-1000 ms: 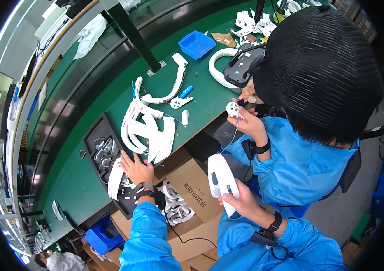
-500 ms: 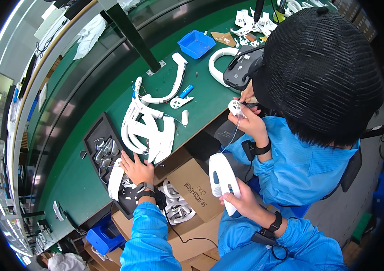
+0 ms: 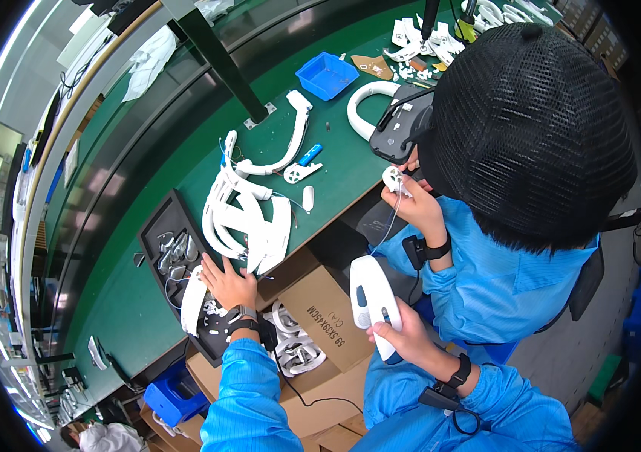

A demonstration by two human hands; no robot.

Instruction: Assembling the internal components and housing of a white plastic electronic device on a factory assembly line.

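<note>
My right hand grips a long white plastic housing by its lower end. The piece is smooth, rounded, has slots in it, and stands tilted above my lap. On the left, my left hand lies with fingers stretched out over the edge of a dark tray. Beside its fingers is a curved white plastic piece with a thin wire; whether they touch it cannot be told. A pile of white curved plastic parts lies on the green table just beyond the fingertips.
A co-worker in a black mesh cap sits close on the right, holding a small round white part with a wire. An open cardboard box stands below the table edge. A blue bin and a metal post stand farther back.
The co-worker's head has lowered and shifted slightly left. My two hands and the white housing are nearly unmoved.
</note>
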